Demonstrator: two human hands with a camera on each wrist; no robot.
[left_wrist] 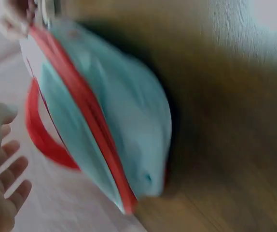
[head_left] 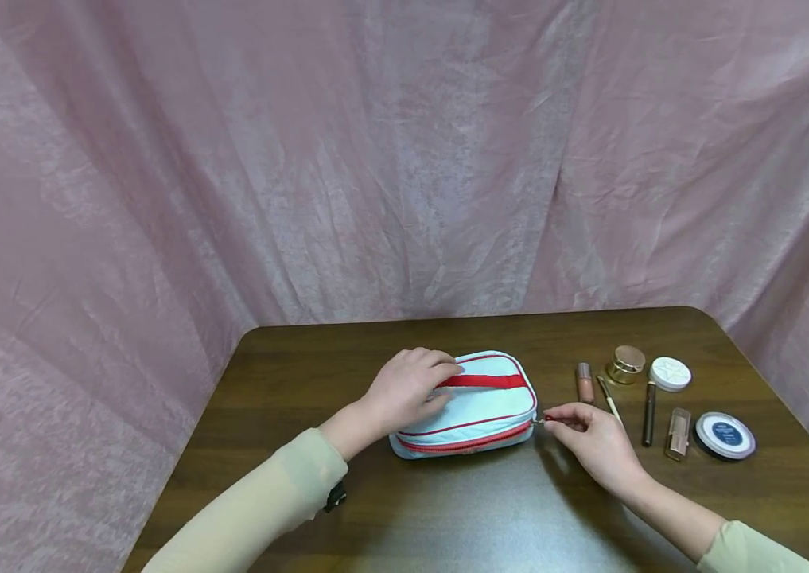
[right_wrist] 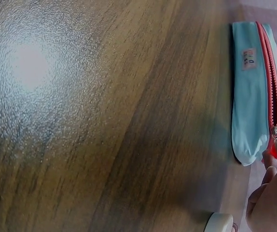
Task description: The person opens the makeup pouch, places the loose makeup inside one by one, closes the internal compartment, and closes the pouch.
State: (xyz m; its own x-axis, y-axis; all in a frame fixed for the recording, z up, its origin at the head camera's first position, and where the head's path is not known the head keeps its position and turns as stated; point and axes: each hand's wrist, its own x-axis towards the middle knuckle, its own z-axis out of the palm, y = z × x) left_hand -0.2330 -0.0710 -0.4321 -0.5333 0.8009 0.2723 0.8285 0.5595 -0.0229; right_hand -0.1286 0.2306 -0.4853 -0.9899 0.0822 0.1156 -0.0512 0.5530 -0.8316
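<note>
A pale blue cosmetic pouch (head_left: pixel 479 410) with red piping, a red strap handle (head_left: pixel 493 381) and a red zipper (right_wrist: pixel 271 77) lies on the table. At the pouch's right end my right hand (head_left: pixel 600 446) pinches the red zipper pull (right_wrist: pixel 274 151), with thumb and fingers together. The metal slider (right_wrist: pixel 275 131) sits near that end. Over the pouch's left part is my left hand (head_left: pixel 407 390), its fingers spread near the strap. In the left wrist view, which is blurred, the left hand (left_wrist: pixel 3 169) shows loosely bent fingers apart from the strap.
Right of the pouch lie a lip gloss tube (head_left: pixel 585 383), a thin brush (head_left: pixel 609 398), a gold-lidded jar (head_left: pixel 626 364), a white round case (head_left: pixel 670 373), a dark slim stick (head_left: pixel 649 414), a clear-cased small item (head_left: pixel 678 434) and a round compact (head_left: pixel 726 435). Pink curtains (head_left: pixel 404 159) hang behind.
</note>
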